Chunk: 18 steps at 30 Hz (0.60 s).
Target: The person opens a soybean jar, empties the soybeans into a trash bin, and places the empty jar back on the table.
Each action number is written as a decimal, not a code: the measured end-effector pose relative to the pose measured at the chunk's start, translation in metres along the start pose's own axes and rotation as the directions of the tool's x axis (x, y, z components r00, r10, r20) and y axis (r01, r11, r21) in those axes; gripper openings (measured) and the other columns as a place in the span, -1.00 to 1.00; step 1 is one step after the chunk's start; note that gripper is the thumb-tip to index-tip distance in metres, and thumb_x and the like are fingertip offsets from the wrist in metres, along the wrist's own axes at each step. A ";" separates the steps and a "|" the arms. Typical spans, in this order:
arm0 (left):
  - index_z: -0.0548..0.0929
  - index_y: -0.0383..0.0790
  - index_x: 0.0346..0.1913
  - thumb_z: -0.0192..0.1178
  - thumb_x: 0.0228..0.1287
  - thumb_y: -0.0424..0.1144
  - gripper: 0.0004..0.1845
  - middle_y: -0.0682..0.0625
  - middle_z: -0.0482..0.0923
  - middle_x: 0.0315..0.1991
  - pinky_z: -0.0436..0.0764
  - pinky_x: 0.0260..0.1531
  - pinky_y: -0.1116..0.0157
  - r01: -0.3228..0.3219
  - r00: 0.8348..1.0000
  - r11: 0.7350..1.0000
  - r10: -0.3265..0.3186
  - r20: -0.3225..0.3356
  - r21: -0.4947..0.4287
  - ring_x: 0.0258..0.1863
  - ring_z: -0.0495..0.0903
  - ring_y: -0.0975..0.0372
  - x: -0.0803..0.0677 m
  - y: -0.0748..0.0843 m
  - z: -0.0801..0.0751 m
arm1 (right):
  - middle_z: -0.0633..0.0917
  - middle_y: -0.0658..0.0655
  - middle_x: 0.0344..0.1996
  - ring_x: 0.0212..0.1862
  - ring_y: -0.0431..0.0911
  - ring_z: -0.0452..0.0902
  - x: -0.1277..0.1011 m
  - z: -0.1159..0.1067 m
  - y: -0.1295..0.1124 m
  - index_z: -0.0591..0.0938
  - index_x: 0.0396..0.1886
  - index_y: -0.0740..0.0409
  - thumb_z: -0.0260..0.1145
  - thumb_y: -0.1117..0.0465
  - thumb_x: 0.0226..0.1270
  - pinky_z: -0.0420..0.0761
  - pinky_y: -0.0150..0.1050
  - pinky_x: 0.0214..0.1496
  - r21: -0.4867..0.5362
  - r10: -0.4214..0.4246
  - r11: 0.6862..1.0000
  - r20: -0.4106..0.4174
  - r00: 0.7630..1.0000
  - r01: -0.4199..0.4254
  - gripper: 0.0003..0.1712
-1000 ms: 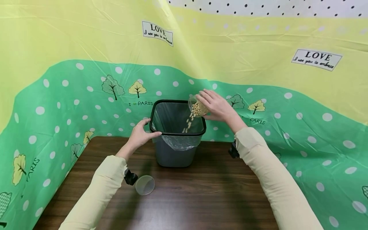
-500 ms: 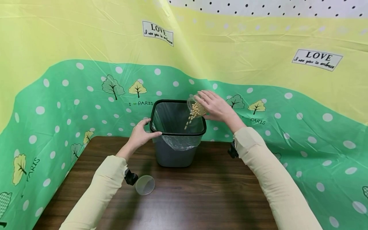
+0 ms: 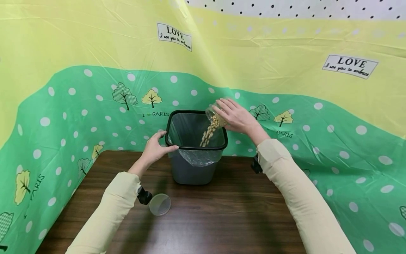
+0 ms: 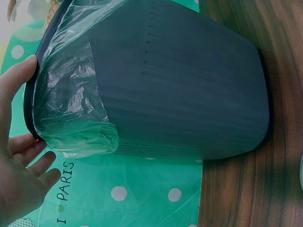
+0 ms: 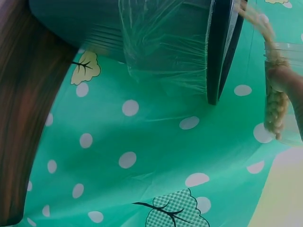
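Note:
A dark grey trash bin (image 3: 193,173) with a black rim and a clear liner bag (image 3: 200,158) stands upright at the table's back edge. My left hand (image 3: 153,151) grips the rim's near left corner, thumb on the front side and fingers at the left side, as the left wrist view also shows. Above the bin's right side, my right hand (image 3: 236,117) holds a clear plastic jar (image 5: 284,130), tipped with its mouth to the left. Pale soybean-like beans (image 3: 207,135) stream from the jar into the bin; more beans remain inside it. The bin's bottom is hidden.
A round clear lid (image 3: 160,204) lies on the dark wooden table (image 3: 203,218), in front of the bin and near the left wrist's black camera (image 3: 144,195). A green and yellow printed curtain (image 3: 95,130) hangs behind and along both sides.
The right hand and jar have shifted slightly left, with beans still falling; the stream is thicker than half a second ago. The left hand, bin and lid stay in place.

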<state>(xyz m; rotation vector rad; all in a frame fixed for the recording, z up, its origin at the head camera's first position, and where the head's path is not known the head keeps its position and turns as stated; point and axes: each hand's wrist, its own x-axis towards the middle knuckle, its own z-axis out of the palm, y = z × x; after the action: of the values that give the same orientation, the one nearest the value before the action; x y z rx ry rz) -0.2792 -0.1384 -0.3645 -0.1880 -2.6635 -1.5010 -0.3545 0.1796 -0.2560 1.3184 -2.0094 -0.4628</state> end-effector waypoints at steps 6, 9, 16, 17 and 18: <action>0.20 -0.18 0.34 0.34 -0.09 0.15 -0.05 -0.13 0.04 0.38 0.17 0.23 -0.02 0.003 1.000 1.000 -0.003 0.000 0.002 0.37 -0.03 0.03 -0.001 0.001 -0.001 | 0.35 0.35 0.20 0.25 0.17 0.19 0.000 -0.002 0.000 0.28 0.26 0.27 0.46 0.08 -0.13 0.19 -0.01 0.30 -0.029 -0.016 0.999 0.013 1.000 0.016 -0.08; 0.20 -0.18 0.34 0.34 -0.08 0.14 -0.06 -0.13 0.04 0.38 0.18 0.23 -0.02 0.006 1.000 1.000 -0.006 -0.002 0.002 0.37 -0.04 0.04 -0.002 0.001 -0.001 | 0.34 0.33 0.21 0.27 0.15 0.18 0.000 -0.002 0.000 0.29 0.27 0.25 0.41 0.12 -0.05 0.14 -0.02 0.32 -0.047 -0.028 0.998 0.030 0.999 0.029 -0.14; 0.20 -0.18 0.34 0.34 -0.08 0.14 -0.06 -0.13 0.04 0.37 0.17 0.23 -0.02 0.003 1.000 1.000 -0.003 -0.001 -0.002 0.37 -0.03 0.04 -0.001 0.001 0.000 | 0.35 0.31 0.22 0.28 0.12 0.18 0.002 0.000 -0.003 0.32 0.27 0.21 0.28 0.20 0.12 0.12 -0.04 0.34 -0.064 -0.059 0.996 0.021 0.998 0.060 -0.32; 0.20 -0.18 0.34 0.34 -0.08 0.14 -0.06 -0.13 0.05 0.37 0.17 0.23 -0.02 0.001 1.000 1.000 -0.001 -0.001 -0.003 0.37 -0.03 0.04 -0.001 0.001 0.000 | 0.35 0.31 0.22 0.28 0.12 0.18 0.002 0.000 -0.003 0.32 0.27 0.20 0.27 0.21 0.14 0.12 -0.04 0.34 -0.064 -0.061 0.996 0.018 0.998 0.062 -0.33; 0.20 -0.18 0.34 0.34 -0.08 0.14 -0.05 -0.13 0.05 0.37 0.17 0.23 -0.02 0.000 1.000 1.000 0.000 -0.001 -0.004 0.37 -0.03 0.04 -0.001 0.000 0.001 | 0.35 0.31 0.22 0.28 0.12 0.18 0.003 -0.001 -0.004 0.32 0.27 0.20 0.26 0.21 0.15 0.12 -0.04 0.34 -0.065 -0.064 0.996 0.015 0.998 0.065 -0.34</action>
<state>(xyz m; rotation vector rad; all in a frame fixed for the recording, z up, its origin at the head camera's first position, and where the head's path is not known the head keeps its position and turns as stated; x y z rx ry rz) -0.2784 -0.1378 -0.3646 -0.1876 -2.6606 -1.5060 -0.3524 0.1758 -0.2569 1.3464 -1.9504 -0.5638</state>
